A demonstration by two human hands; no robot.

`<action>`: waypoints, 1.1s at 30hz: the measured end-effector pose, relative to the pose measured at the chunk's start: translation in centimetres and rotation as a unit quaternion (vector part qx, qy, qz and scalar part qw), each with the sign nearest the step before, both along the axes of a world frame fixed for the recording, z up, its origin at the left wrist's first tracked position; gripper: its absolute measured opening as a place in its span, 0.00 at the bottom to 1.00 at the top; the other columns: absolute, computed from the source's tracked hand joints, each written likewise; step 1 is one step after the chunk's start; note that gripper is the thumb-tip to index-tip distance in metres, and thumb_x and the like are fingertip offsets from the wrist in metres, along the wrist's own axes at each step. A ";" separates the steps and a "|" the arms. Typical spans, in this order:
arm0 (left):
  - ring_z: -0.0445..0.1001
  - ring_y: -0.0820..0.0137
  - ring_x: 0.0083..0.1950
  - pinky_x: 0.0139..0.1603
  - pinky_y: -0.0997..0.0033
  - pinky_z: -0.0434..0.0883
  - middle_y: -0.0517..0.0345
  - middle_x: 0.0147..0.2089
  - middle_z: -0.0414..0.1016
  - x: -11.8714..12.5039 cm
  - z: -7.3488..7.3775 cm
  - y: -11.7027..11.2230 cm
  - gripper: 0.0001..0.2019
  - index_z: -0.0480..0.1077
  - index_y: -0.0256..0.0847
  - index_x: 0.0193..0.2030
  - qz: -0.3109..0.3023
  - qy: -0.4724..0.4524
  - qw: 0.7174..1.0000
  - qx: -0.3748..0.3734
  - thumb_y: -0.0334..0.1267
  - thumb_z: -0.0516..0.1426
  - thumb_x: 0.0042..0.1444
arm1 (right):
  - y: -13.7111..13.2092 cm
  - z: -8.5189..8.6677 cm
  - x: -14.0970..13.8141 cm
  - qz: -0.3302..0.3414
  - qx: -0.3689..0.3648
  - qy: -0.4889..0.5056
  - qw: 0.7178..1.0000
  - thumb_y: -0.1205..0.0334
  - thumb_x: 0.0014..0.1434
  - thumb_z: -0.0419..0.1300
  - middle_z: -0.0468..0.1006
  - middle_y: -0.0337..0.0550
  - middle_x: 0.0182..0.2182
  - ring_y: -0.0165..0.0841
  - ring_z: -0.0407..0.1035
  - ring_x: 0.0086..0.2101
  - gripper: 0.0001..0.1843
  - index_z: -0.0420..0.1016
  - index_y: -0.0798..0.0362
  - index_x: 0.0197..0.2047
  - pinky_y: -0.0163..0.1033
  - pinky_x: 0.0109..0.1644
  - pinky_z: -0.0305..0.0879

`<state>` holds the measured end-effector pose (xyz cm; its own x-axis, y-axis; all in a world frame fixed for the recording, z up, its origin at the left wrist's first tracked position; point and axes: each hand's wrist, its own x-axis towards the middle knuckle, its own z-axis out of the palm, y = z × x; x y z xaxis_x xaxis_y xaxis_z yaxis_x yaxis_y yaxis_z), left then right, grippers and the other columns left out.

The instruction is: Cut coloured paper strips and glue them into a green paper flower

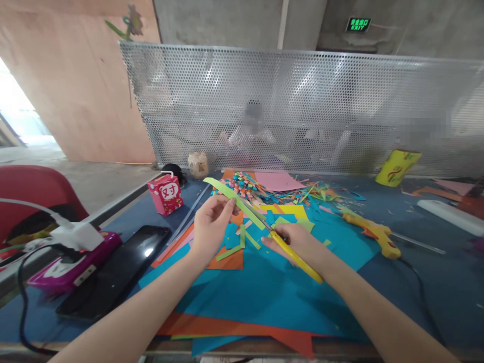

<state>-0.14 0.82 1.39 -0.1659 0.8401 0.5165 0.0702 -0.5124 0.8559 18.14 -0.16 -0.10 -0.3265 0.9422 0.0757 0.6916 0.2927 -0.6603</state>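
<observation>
My left hand (212, 224) pinches a long light-green paper strip (227, 192) that slants up to the left above the table. My right hand (298, 242) is closed round the yellow handles of a pair of scissors (291, 252), whose blades reach up-left onto the strip. Under both hands lie large sheets of blue paper (264, 287) and orange paper (230, 259), with a few cut green strips (242, 242) on them.
A heap of coloured paper scraps (264, 189) lies behind the hands. A yellow glue gun (372, 233) lies at the right, a red carton (165, 194) and a black phone (121, 267) at the left. A perforated metal screen (302, 106) closes the table's far edge; a person sits behind it.
</observation>
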 end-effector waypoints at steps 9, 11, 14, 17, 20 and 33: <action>0.66 0.76 0.22 0.23 0.76 0.62 0.62 0.21 0.70 0.1 0.1 0.0 0.07 0.65 0.39 0.24 -0.008 -0.016 1.000 -0.012 0.37 0.56 0.49 | -0.6 0.9 -0.3 -0.022 -0.030 0.007 0.999 0.44 0.46 0.56 0.51 0.30 0.12 0.22 0.45 0.14 0.23 0.53 0.52 0.17 0.32 0.17 0.38; 0.66 0.76 0.22 0.23 0.76 0.62 0.62 0.21 0.70 0.1 0.1 0.1 0.07 0.65 0.39 0.24 -0.016 -0.019 1.000 -0.015 0.38 0.56 0.49 | -0.4 0.7 -0.3 -0.020 -0.020 0.002 1.000 0.44 0.46 0.56 0.50 0.30 0.13 0.22 0.45 0.14 0.23 0.52 0.52 0.17 0.32 0.17 0.38; 0.65 0.76 0.22 0.23 0.76 0.63 0.61 0.22 0.70 0.1 0.0 0.1 0.07 0.65 0.38 0.25 -0.031 -0.015 0.999 -0.017 0.38 0.56 0.49 | 0.0 0.3 -0.1 -0.010 -0.004 -0.004 1.000 0.45 0.46 0.56 0.49 0.30 0.13 0.22 0.44 0.15 0.23 0.52 0.52 0.16 0.31 0.17 0.40; 0.65 0.76 0.22 0.23 0.76 0.63 0.61 0.22 0.70 0.2 -0.1 0.1 0.07 0.65 0.38 0.25 -0.037 -0.008 0.999 -0.018 0.39 0.56 0.50 | 0.1 0.2 0.0 -0.006 0.009 -0.001 1.000 0.45 0.46 0.56 0.48 0.30 0.14 0.22 0.44 0.16 0.23 0.51 0.52 0.16 0.31 0.17 0.41; 0.65 0.77 0.22 0.23 0.76 0.63 0.61 0.22 0.70 0.1 -0.1 0.1 0.07 0.65 0.38 0.25 -0.039 -0.006 0.999 -0.016 0.38 0.55 0.50 | -0.2 0.5 -0.2 -0.017 -0.005 0.003 1.000 0.45 0.45 0.57 0.48 0.30 0.13 0.22 0.43 0.15 0.23 0.52 0.52 0.16 0.31 0.17 0.39; 0.66 0.77 0.21 0.22 0.77 0.64 0.60 0.22 0.71 0.2 -0.1 0.0 0.07 0.67 0.38 0.25 -0.053 -0.001 0.998 -0.026 0.39 0.56 0.50 | 0.2 -0.1 0.0 -0.003 0.009 0.006 1.000 0.44 0.46 0.56 0.49 0.31 0.15 0.23 0.46 0.17 0.23 0.52 0.52 0.17 0.32 0.19 0.43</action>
